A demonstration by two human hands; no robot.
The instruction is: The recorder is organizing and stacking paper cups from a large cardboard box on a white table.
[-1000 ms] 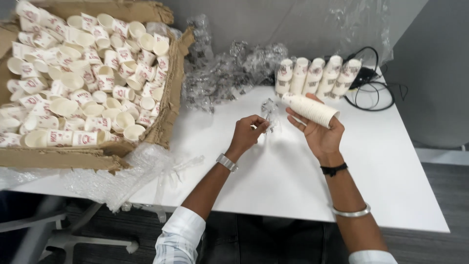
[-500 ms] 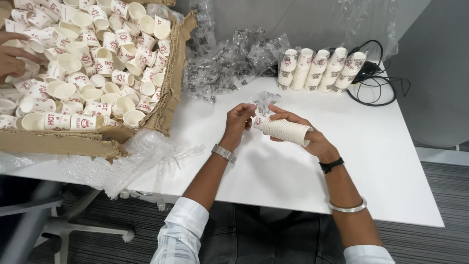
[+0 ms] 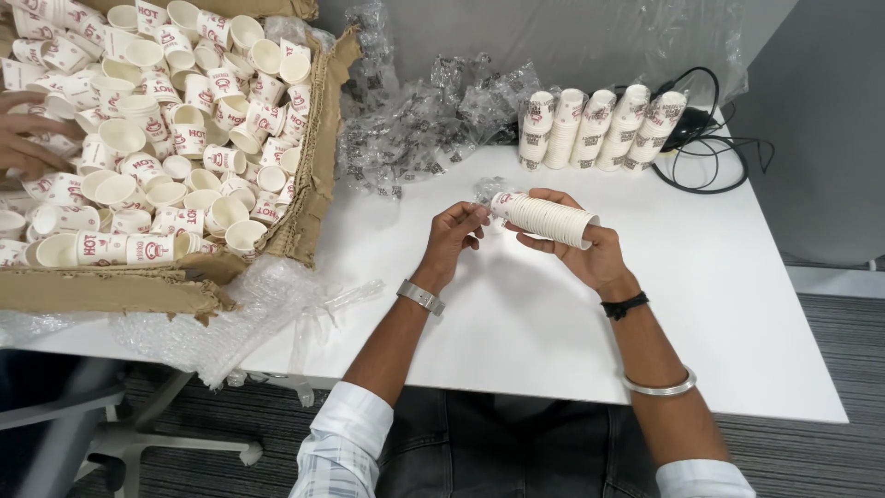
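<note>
Your right hand (image 3: 590,254) grips the stack of paper cups (image 3: 546,219) sideways above the desk (image 3: 516,314), centre frame. Your left hand (image 3: 454,235) pinches its end at nine o'clock. Cardboard box (image 3: 313,166) of loose cups sits at ten o'clock.

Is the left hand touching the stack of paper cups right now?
Touching. The head view shows the left hand with its fingertips on the bottom end of the stack of paper cups, which lies across the right hand.
</note>
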